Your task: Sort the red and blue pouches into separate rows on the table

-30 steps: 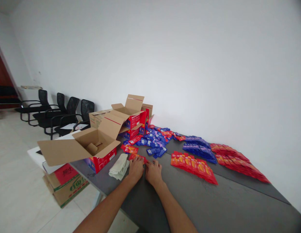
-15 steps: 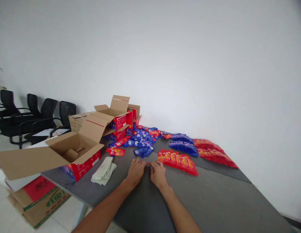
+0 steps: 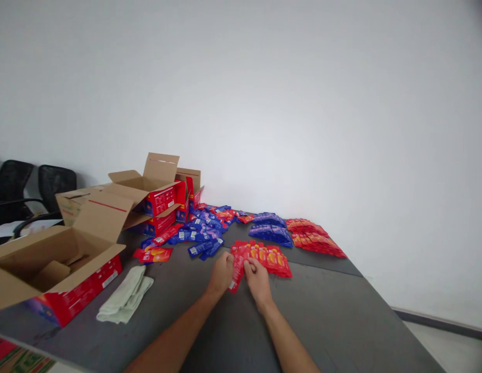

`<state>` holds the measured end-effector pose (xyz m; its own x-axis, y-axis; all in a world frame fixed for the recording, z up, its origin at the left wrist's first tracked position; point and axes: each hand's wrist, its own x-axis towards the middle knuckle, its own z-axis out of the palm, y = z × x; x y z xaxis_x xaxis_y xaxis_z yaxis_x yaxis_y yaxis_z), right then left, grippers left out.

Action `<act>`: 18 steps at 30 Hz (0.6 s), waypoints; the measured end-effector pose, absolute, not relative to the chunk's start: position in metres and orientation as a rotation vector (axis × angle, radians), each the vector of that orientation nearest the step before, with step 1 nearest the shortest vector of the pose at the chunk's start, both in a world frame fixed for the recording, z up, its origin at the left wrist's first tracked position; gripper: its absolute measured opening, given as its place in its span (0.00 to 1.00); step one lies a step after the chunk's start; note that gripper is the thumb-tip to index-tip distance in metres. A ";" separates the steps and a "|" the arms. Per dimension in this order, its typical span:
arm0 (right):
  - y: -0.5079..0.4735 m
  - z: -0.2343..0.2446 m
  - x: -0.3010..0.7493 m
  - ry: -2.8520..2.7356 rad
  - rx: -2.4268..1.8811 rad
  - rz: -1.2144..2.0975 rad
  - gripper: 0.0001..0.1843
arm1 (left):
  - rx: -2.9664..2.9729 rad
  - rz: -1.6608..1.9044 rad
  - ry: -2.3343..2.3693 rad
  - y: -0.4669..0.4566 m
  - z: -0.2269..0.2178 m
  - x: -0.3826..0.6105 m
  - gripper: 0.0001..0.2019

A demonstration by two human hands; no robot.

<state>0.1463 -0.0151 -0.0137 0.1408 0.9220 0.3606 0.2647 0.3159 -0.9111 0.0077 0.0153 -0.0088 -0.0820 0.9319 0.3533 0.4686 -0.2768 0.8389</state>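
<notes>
Both my hands rest on the dark grey table (image 3: 341,316) at the near end of a row of red and orange packets (image 3: 269,258). My left hand (image 3: 221,274) and my right hand (image 3: 258,277) pinch a red packet (image 3: 237,269) between them, tilted up from the tabletop. Their fingers are curled on its edges. Behind lies a loose heap of blue and red packets (image 3: 202,233), then a stack of blue packets (image 3: 269,233) and a long row of red packets (image 3: 314,237) near the wall.
An open cardboard box with red sides (image 3: 58,264) stands at the left front. More open red boxes (image 3: 159,199) stand behind it. A folded pale cloth (image 3: 126,300) lies beside the near box. Black chairs (image 3: 27,186) line the wall at far left.
The view has swung to the right. My hands have moved right with the red packet, up against the row of red and orange packets, and the packet now shows between my fingers.
</notes>
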 end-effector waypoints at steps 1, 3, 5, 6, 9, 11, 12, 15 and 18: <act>-0.016 -0.012 0.150 -1.347 -1.192 0.703 0.21 | 1.693 1.336 1.484 0.018 -0.010 0.014 0.15; -0.017 -0.010 0.158 -1.270 -1.193 0.725 0.21 | 1.639 1.299 1.413 0.024 -0.010 0.024 0.13; -0.017 -0.009 0.166 -1.210 -1.199 0.736 0.21 | 1.618 1.238 1.305 0.028 -0.009 0.030 0.12; -0.017 -0.009 0.170 -1.187 -1.203 0.736 0.20 | 1.617 1.205 1.244 0.030 -0.008 0.032 0.12; -0.017 -0.007 0.178 -1.142 -1.211 0.746 0.20 | 1.622 1.156 1.139 0.033 -0.008 0.036 0.14; -0.019 -0.006 0.179 -1.127 -1.204 0.763 0.20 | 1.647 1.194 1.150 0.034 -0.011 0.037 0.14; -0.020 -0.005 0.179 -1.127 -1.196 0.780 0.20 | 1.661 1.224 1.174 0.035 -0.013 0.038 0.14; -0.026 -0.003 0.175 -1.174 -1.183 0.855 0.20 | 1.685 1.298 1.251 0.034 -0.017 0.036 0.13; -0.029 -0.005 0.170 -1.259 -1.205 0.919 0.21 | 1.661 1.340 1.285 0.031 -0.015 0.031 0.14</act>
<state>0.1699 -0.0292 -0.0045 0.1306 0.9726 0.1925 0.1137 0.1782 -0.9774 0.0311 0.0305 -0.0146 0.0024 0.9432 0.3321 0.2922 -0.3183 0.9018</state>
